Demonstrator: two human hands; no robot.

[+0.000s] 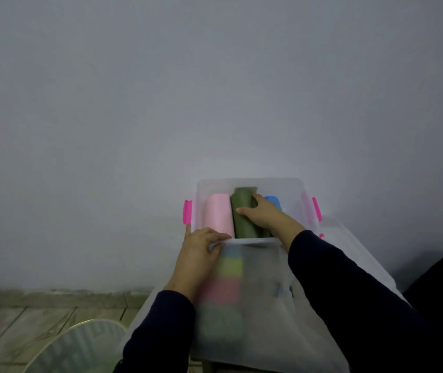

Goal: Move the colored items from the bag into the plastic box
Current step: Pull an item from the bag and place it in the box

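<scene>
Plastic box [251,181] holds pink roll [219,214], blue roll [272,201]; right hand [262,215] grip wraps olive roll [243,211]. Left hand [201,247] pinches bag [263,292] rim near box; several rolls remain inside.

We face a plain grey wall [215,90] in dim light, with a tiled floor [13,327] and skirting [53,294] at lower left.

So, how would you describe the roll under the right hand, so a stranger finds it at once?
Look at the clear plastic box with pink latches against the wall. Three rolls lie side by side in it. It is the dark green roll in the middle, between a pink roll and a blue roll, with the right hand on it.
</scene>
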